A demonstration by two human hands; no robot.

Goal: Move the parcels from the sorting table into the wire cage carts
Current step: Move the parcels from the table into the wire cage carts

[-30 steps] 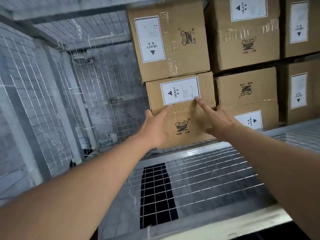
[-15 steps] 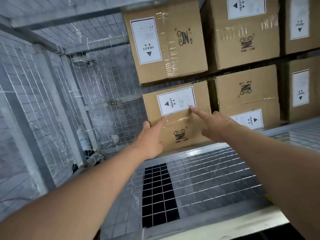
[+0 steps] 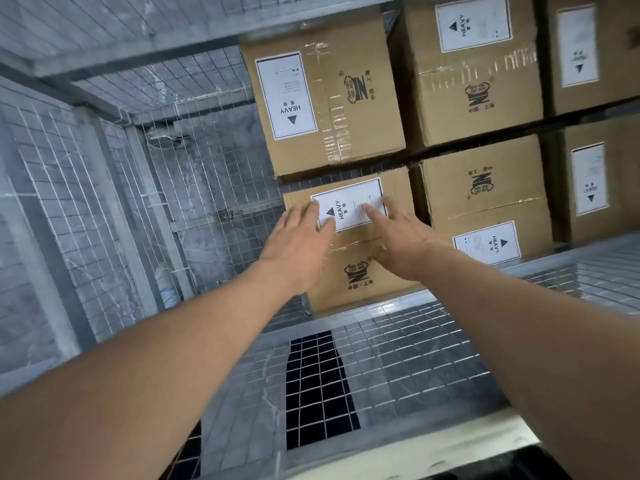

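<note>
**Both hands flat on the lower-left box**

We see both arms stretched into the cage (image 3: 114, 216), a wire-mesh cart w/ grid walls and a mesh shelf (image 3: 398, 344) in front. Left hand (image 3: 299, 242) lies w/ fingers straight and spread on the front face of the box (image 3: 360, 271), fingertips at the left edge of its white label (image 3: 349, 204). Right hand (image 3: 398, 237) is likewise flat, index finger stretched onto the label's right part, other fingers relaxed; neither hand wraps round anything, they only press on the cardboard.

The box sits at the bottom of the left stack, inside the cage, its lower edge behind the shelf's front rail. Label reads HEAVY, turned sideways; a black logo is printed below the tape line.

Directly above it sits a top box (image 3: 329, 98), also labelled HEAVY, w/ clear tape down its face. Just beside on the right is a mid box (image 3: 485, 199) w/ its label low down, and another above that, upper box (image 3: 474, 64). More cartons at the far right edge, partly cut off.

A dark gap (image 3: 317, 389) shows through the shelf mesh near us.
</note>
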